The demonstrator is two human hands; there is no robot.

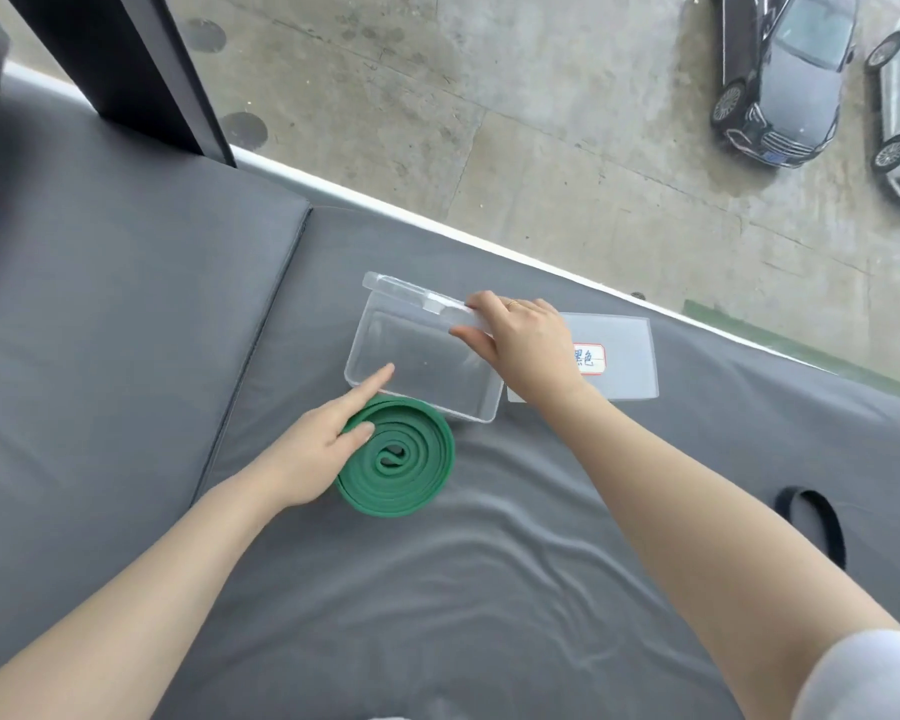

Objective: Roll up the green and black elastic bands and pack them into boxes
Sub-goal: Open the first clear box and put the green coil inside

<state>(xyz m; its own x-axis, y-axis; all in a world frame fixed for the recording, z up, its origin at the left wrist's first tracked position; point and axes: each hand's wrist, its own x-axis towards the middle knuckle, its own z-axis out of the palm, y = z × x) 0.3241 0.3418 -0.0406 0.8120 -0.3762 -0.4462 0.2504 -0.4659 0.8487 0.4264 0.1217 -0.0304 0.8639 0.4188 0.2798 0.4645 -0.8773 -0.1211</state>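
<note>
The green elastic band (404, 462) lies coiled in a flat spiral on the grey mat. My left hand (315, 444) rests on its left side, thumb on top of the coil and index finger stretched toward the box. Just beyond the coil stands a clear plastic box (385, 387), with nothing inside. My right hand (520, 340) grips its raised lid (417, 296) at the far right edge. A second clear box (624, 356) with a red-framed white label (588, 359) lies flat behind my right hand. A loop of the black elastic band (814, 527) shows at the right, unrolled.
The grey mat (437, 589) is wrinkled in front of me, with a seam (261, 335) to a second cushion on the left. Beyond the mat's far edge is a window looking down on pavement and parked cars (780, 80). A dark window post (126, 59) stands far left.
</note>
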